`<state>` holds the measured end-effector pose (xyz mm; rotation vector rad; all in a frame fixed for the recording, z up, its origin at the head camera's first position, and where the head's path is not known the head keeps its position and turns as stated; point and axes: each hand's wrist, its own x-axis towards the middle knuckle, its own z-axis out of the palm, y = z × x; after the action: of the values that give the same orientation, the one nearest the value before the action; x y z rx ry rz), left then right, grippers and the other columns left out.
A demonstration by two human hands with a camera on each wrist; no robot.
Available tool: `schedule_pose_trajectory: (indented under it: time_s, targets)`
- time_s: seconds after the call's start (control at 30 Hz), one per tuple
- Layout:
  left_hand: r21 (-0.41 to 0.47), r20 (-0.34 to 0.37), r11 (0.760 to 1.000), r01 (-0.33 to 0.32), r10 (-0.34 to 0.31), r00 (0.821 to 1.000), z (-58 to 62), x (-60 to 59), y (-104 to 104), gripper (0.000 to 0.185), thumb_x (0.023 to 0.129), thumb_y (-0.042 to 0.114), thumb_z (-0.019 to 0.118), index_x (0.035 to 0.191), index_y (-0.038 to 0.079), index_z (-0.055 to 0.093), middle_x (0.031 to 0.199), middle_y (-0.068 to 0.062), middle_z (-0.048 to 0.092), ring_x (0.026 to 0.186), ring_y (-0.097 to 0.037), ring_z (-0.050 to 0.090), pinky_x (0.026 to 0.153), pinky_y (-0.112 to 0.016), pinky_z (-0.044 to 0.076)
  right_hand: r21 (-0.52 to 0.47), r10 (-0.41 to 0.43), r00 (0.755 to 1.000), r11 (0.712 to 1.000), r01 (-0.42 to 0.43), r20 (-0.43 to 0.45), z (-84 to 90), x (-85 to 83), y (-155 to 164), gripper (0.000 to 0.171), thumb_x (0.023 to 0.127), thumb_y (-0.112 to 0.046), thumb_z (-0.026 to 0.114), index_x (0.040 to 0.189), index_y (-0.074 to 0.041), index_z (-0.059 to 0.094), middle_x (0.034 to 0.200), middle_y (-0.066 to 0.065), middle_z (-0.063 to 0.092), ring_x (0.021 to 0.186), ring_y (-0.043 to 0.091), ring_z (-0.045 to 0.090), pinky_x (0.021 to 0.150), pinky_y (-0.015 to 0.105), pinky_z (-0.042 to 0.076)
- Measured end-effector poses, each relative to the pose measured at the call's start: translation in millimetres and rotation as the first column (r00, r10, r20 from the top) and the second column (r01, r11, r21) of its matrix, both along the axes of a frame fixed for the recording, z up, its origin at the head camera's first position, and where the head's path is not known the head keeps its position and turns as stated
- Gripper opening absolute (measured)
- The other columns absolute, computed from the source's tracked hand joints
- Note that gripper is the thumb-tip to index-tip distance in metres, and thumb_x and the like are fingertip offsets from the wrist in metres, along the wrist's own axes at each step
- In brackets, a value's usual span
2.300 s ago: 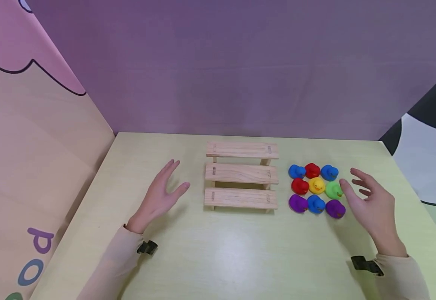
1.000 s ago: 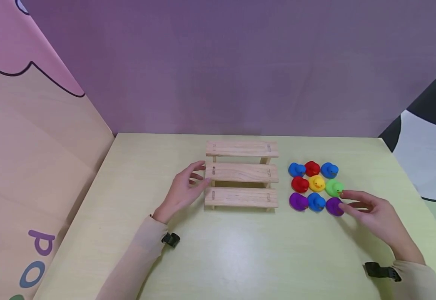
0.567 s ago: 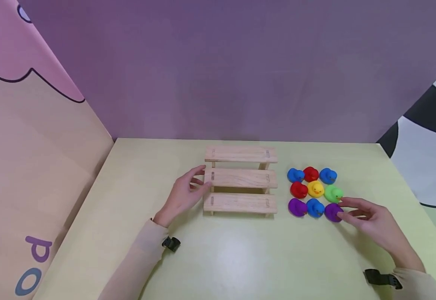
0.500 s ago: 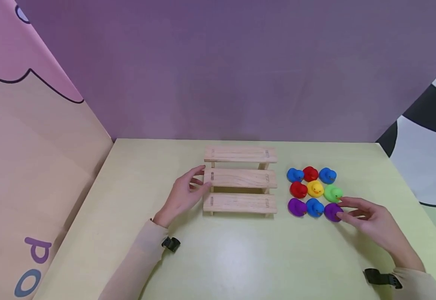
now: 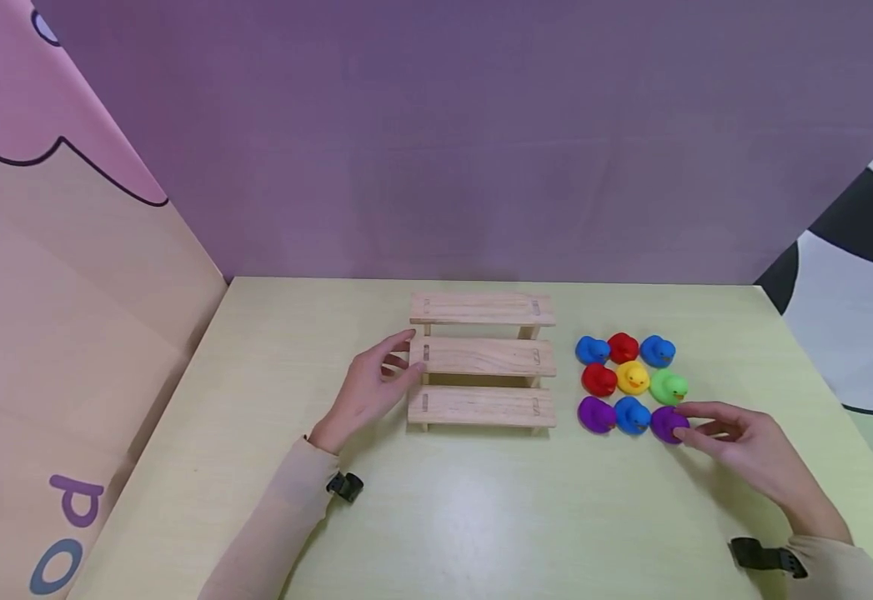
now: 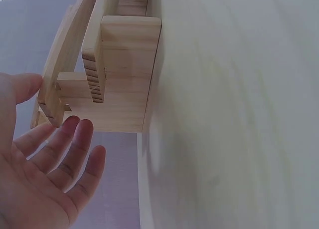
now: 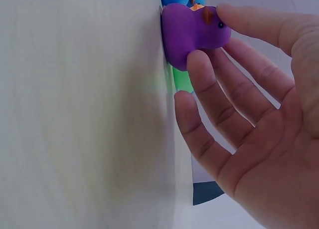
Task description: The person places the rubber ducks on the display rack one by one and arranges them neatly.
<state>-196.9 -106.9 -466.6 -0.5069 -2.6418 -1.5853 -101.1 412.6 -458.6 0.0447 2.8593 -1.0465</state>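
1. Our right hand (image 5: pixel 755 450) pinches the purple duck (image 5: pixel 664 423) closest to the table's (image 5: pixel 436 508) right near corner; the thumb tip is at its head, other fingertips are at its side, and the little finger stands free.
2. That duck appears to sit upright on the table, nearer the right edge than the left.
3. Our left hand (image 5: pixel 364 390) has thumb and index closed about the left end of the middle step of the stand (image 5: pixel 481 357), which stands toward the table's far edge; its other fingers curve apart, and we cannot tell whether they touch wood.
4. We judge the duck's hold to be light: with the thumb so high on a rounded head, a quick lift could let it roll out or tip.
5. The green duck (image 5: pixel 667 387) lies just beyond our index finger and the blue duck (image 5: pixel 633 415) just beside the purple one, so a sideways drag could knock either.
6. If our left hand pulls or pushes, the stand could slide or turn, because only one end is held.
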Motion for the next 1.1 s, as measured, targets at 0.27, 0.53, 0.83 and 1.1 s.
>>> schedule_pose_trajectory:
  time_s: [0.27, 0.53, 0.83, 1.1]
  targets:
    - [0.011, -0.004, 1.0, 0.007, -0.007, 1.0, -2.2, -0.4, 1.4, 0.046, 0.106, 0.029, 0.066, 0.15, 0.017, 0.061, 0.126, -0.011, 0.073, 0.107, -0.026, 0.071, 0.095, -0.042, 0.059, -0.006, -0.004, 1.0, 1.0, 0.004, 0.006, -0.8, 0.8, 1.3, 0.049, 0.099, -0.035, 0.078, 0.137, -0.004, 0.07, 0.109, -0.006, 0.079, 0.086, -0.006, 0.066, 0.071, 0.022, 0.054]
    - [0.009, 0.011, 1.0, -0.002, 0.002, 1.0, -1.5, 1.2, 2.2, 0.045, 0.108, 0.031, 0.062, 0.151, 0.019, 0.061, 0.124, -0.011, 0.074, 0.103, -0.025, 0.071, 0.095, -0.043, 0.059, 0.007, 0.013, 1.0, 1.0, -0.013, 0.014, -0.3, -0.2, -0.2, 0.048, 0.099, -0.031, 0.079, 0.137, -0.002, 0.07, 0.119, 0.016, 0.078, 0.085, -0.007, 0.065, 0.07, 0.022, 0.055]
    - [0.032, 0.034, 0.999, 0.009, -0.01, 0.999, -2.8, 1.6, 3.5, 0.048, 0.108, 0.031, 0.064, 0.154, 0.016, 0.059, 0.124, -0.01, 0.075, 0.103, -0.025, 0.072, 0.094, -0.044, 0.059, 0.022, 0.02, 1.0, 1.0, -0.02, 0.008, 0.4, 0.0, 0.3, 0.048, 0.099, -0.03, 0.079, 0.136, -0.001, 0.07, 0.113, 0.011, 0.079, 0.085, -0.007, 0.065, 0.071, 0.021, 0.055]
    - [0.022, 0.051, 1.0, 0.003, -0.005, 0.999, -3.4, 1.8, 1.1, 0.048, 0.108, 0.033, 0.063, 0.155, 0.02, 0.059, 0.124, -0.008, 0.077, 0.101, -0.023, 0.072, 0.091, -0.041, 0.06, 0.013, 0.008, 0.999, 1.0, -0.008, -0.034, 1.1, 0.2, 1.1, 0.046, 0.098, -0.033, 0.079, 0.134, -0.004, 0.072, 0.11, -0.003, 0.079, 0.084, -0.008, 0.067, 0.07, 0.022, 0.055]
